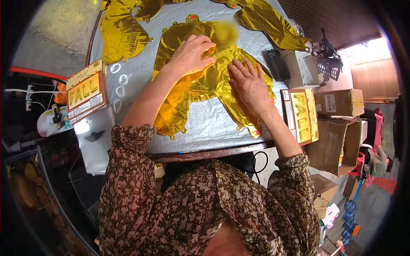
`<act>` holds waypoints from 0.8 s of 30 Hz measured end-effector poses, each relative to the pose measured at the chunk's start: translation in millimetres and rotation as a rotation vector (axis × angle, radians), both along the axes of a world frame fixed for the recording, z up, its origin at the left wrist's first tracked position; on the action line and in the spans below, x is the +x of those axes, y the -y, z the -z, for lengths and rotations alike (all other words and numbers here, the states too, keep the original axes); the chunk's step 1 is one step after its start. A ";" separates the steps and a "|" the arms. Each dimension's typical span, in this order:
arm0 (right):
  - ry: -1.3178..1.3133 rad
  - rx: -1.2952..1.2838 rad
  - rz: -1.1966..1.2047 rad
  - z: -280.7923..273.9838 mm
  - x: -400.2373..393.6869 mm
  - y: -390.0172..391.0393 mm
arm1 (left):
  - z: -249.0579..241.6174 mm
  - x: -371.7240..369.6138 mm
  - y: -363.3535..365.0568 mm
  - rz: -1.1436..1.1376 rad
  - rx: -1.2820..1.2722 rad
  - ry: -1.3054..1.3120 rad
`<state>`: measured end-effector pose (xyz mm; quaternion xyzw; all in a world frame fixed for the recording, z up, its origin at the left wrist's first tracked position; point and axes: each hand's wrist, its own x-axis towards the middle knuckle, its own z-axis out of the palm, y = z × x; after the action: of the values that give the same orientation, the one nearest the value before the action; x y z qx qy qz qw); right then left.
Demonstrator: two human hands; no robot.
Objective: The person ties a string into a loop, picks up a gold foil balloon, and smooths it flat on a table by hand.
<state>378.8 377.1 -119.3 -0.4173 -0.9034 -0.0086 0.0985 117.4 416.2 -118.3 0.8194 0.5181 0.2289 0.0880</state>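
A flat gold foil balloon point(205, 81) shaped like a letter A lies on the silvery table cover in front of me. My left hand point(191, 55) rests over its upper left part, fingers loosely bent, with a gap between thumb and forefinger; nothing shows in its grasp. Fingers stretched out, my right hand point(250, 87) presses flat on the balloon's right leg. The foil is creased, with an orange sheen under my left wrist. Small tabs stick out along its edge, some with red spots. Part of the foil is hidden beneath both hands.
More gold foil balloons point(121, 36) lie at the back left, and another point(269, 25) at the back right. Clear rings point(121, 91) line the left side. FALL packages stand at the left edge point(86, 91) and right edge point(300, 115). A white bin point(301, 70) sits beyond.
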 end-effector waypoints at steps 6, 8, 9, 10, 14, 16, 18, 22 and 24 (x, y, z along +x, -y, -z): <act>0.032 0.032 0.056 -0.6 2.7 -0.2 | 4.8 5.9 -5.2 0.022 0.029 0.022; 0.039 0.044 0.073 -3.7 1.8 1.9 | 5.8 8.7 -5.4 0.013 0.029 0.016; 0.027 0.028 0.090 -5.9 1.0 3.2 | 6.1 9.8 -5.8 0.006 0.029 0.011; 0.015 0.010 0.108 -6.8 0.4 4.7 | 6.4 10.9 -6.2 0.004 0.029 0.009; -0.012 0.041 0.116 -5.8 -0.9 9.2 | 6.0 14.7 -7.7 -0.003 0.010 0.006; 0.007 0.062 0.127 -7.5 -3.9 10.9 | 6.8 14.7 -8.3 -0.001 0.005 0.008; 0.015 0.059 0.131 -8.2 -4.6 11.1 | 6.2 15.0 -7.2 0.006 -0.006 0.050; 0.022 0.034 0.132 -8.2 -3.5 10.5 | 7.9 7.6 -13.9 0.006 0.060 0.102; 0.002 0.022 0.125 -11.7 -2.5 8.8 | 7.7 3.2 -18.3 -0.008 0.092 0.124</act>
<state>376.3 368.3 -107.6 -0.4716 -0.8756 -0.0249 0.1015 120.6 434.4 -126.0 0.8049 0.5036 0.3033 0.0812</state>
